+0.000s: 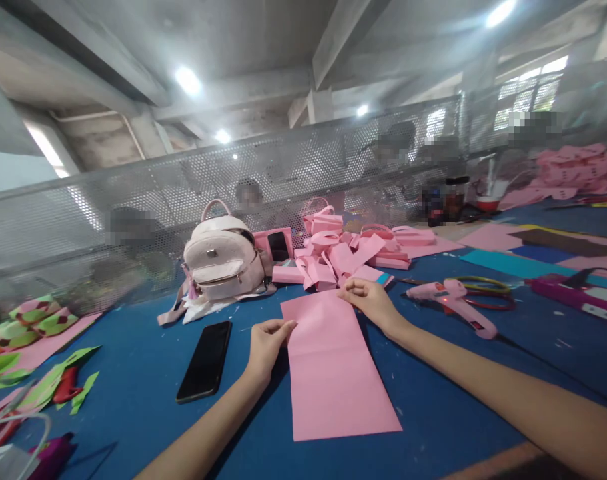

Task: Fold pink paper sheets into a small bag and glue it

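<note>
A pink sheet (333, 367), with a faint crease across it, lies in front of me on the blue table (253, 440). My left hand (268, 343) pinches its left edge near the upper corner. At the upper right corner, my right hand (371, 303) closes thumb and fingers on the same sheet. Just beyond the sheet is a pile of folded pink pieces (338, 257). To the right of my right hand rests a pink glue gun (451, 300) with a glowing red light. A black phone (206, 360) lies left of my left hand.
A pale backpack (223, 257) stands at the back before a perforated metal screen (283, 160). Scissors (483, 290), coloured sheets (523, 263) and a purple power strip (578, 297) lie on the right. Green scraps (58, 387) and red-handled scissors (68, 385) are at left.
</note>
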`<action>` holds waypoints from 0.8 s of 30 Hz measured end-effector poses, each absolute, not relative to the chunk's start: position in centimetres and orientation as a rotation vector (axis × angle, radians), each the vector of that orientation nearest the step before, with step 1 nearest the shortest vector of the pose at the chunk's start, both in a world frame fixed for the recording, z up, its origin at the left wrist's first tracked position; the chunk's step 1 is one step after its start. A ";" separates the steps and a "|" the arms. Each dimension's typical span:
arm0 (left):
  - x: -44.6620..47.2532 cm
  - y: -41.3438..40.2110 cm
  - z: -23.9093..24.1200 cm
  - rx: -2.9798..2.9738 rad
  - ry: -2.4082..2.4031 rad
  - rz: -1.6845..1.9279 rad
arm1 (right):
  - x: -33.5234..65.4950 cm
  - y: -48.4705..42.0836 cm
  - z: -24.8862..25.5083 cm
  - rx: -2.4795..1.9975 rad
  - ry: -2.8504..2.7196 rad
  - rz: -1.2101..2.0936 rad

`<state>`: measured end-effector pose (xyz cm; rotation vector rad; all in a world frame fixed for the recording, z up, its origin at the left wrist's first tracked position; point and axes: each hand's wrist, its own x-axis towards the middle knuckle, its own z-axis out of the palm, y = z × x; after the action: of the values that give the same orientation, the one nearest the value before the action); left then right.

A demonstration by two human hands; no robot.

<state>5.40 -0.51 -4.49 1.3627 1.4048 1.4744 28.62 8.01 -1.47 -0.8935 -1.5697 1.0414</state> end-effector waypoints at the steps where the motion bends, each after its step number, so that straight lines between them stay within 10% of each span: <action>1: 5.4 -0.5 -4.5 1.362 1.403 1.472 | 28.6 8.0 -1.5 -0.899 -1.578 1.023; 17: 3.9 0.4 -3.8 1.278 1.416 1.186 | 28.9 8.4 -1.3 -0.772 -1.560 0.995; 24: 2.7 2.6 -3.7 1.352 1.429 0.853 | 25.8 6.2 1.1 -0.451 -1.926 1.519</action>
<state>2.66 2.59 -3.72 1.3515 1.4290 0.8534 25.85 6.20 1.07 -0.4511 -1.9263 1.5189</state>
